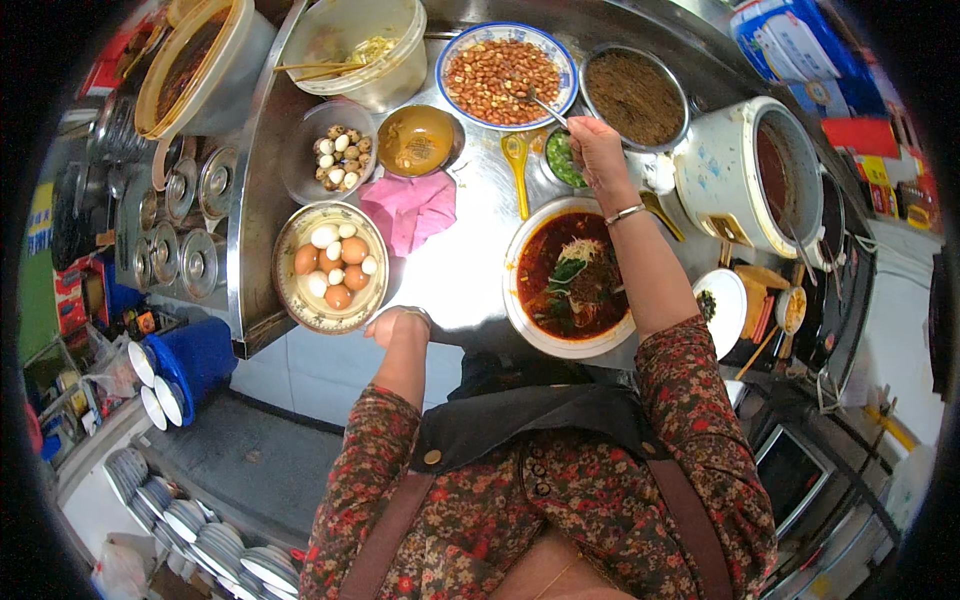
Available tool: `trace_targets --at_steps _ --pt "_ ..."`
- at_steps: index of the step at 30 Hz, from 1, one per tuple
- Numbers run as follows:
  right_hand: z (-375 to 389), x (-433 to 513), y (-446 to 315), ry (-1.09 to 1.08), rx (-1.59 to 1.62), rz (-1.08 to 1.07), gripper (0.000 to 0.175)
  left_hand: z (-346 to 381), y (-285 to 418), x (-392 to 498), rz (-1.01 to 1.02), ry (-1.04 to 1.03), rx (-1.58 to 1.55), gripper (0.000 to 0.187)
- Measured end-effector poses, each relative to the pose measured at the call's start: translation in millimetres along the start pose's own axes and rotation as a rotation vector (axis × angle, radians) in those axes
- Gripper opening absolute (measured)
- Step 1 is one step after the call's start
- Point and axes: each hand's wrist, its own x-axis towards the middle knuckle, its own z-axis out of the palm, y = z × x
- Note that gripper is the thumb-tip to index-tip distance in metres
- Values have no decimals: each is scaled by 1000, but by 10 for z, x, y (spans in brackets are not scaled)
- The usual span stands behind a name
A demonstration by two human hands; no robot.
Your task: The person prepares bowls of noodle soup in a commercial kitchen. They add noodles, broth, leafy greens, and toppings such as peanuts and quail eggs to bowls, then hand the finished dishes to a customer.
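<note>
My right hand [598, 154] grips the handle of a metal spoon [546, 107], whose bowl rests among the peanuts [499, 79] on a blue-rimmed plate [443, 54]. Under my right forearm stands a large bowl [512, 315] of red broth with greens and shredded topping. Chopped green onion [562, 159] fills a small container beside my hand. My left hand [399, 324] lies at the counter's near edge, by a patterned bowl [289, 315] of brown and white eggs; its fingers are partly hidden. A yellow spoon [517, 176] and a pink cloth [416, 210] lie on the metal counter.
Quail eggs [343, 157] fill a clear bowl beside an amber bowl [416, 140]. Behind are a tub with chopsticks [397, 82] and a pan of brown ground seasoning [634, 97]. A large white pot [712, 180] stands right, near a white plate [727, 315]. A metal partition [262, 187] borders the left.
</note>
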Motion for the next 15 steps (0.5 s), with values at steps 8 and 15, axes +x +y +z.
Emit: trace_targets --at_steps 8,15 --pt "-800 -1226 22 -66 -11 -101 13 109 -40 103 104 3 184 52" --pt "-1391 -2515 297 180 -556 -129 12 1 -44 81 123 -71 198 52"
